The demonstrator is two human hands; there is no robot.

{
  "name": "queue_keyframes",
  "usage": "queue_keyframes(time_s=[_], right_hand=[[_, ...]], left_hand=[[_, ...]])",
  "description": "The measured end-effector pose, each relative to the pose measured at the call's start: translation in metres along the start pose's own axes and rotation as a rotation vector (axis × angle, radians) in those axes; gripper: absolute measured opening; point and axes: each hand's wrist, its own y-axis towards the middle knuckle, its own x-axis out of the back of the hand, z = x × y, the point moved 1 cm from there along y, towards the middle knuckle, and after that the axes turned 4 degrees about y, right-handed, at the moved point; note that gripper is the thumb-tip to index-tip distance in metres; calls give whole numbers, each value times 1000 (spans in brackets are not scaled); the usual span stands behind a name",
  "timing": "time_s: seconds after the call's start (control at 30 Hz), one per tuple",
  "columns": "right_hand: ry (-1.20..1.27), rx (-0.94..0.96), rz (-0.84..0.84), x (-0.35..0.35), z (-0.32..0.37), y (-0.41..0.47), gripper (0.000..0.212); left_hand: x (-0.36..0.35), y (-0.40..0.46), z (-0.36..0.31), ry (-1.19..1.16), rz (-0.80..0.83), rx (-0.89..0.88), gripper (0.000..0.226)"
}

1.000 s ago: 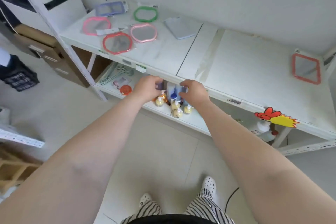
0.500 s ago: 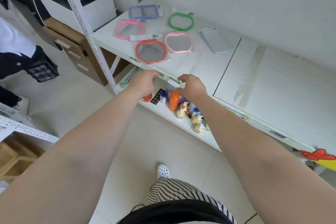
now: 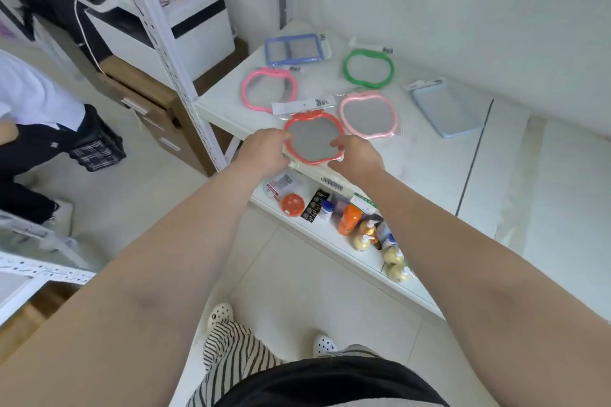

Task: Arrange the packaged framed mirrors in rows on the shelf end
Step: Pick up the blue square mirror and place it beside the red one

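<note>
At the shelf's [image 3: 429,155] near left corner, I see from the head camera my left hand [image 3: 264,150] and right hand [image 3: 355,155] pinching opposite sides of the red mirror [image 3: 314,139], which lies flat by the front edge. Behind it lie the pink mirror [image 3: 268,89], pale pink mirror [image 3: 367,114], green mirror [image 3: 368,69] and blue mirror [image 3: 292,49].

White wall [image 3: 463,3], pale tiled floor [image 3: 297,274], brown drawer cabinet [image 3: 148,109].
</note>
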Motion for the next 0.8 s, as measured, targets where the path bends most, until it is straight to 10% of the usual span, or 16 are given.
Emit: queue_keyframes(time_s=[0.8], right_hand=[[124,-305,-187,-25,87,201,44]], left_hand=[[67,230,146,116,6,-212,37]])
